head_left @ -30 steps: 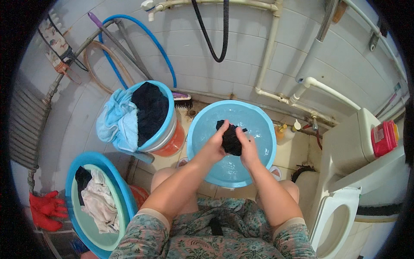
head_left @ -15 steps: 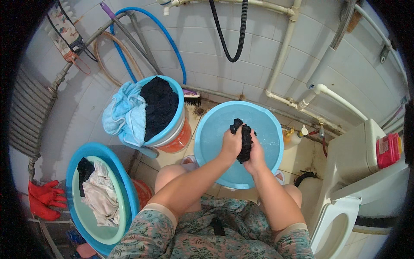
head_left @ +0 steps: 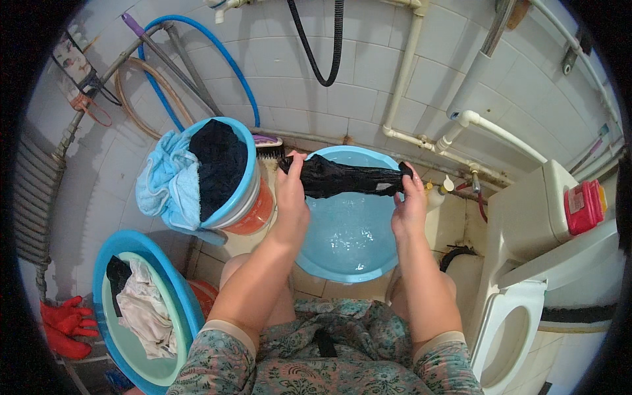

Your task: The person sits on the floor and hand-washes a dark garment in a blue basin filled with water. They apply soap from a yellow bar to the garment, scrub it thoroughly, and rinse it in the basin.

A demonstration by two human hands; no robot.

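The fingers of the left hand (head_left: 291,197) are curled closed around one end of a black garment (head_left: 352,179), with the thumb up along its edge. The fingers of the right hand (head_left: 409,207) pinch the other end, bent tightly over the bunched cloth. Between the two, the garment is stretched sideways in a wrinkled band, above the far part of a light blue basin (head_left: 349,247) that holds water. Just left of the basin, a blue-rimmed bucket (head_left: 253,214) carries a dark cloth (head_left: 220,164) and a pale blue towel (head_left: 170,181) hanging over its side. Nearer the body on the left, a mint-green basin (head_left: 150,368) sits inside a larger blue one, with a whitish cloth (head_left: 146,309) in it. Bottles (head_left: 437,195) stand just right of the water basin; farther right is a toilet (head_left: 510,345).
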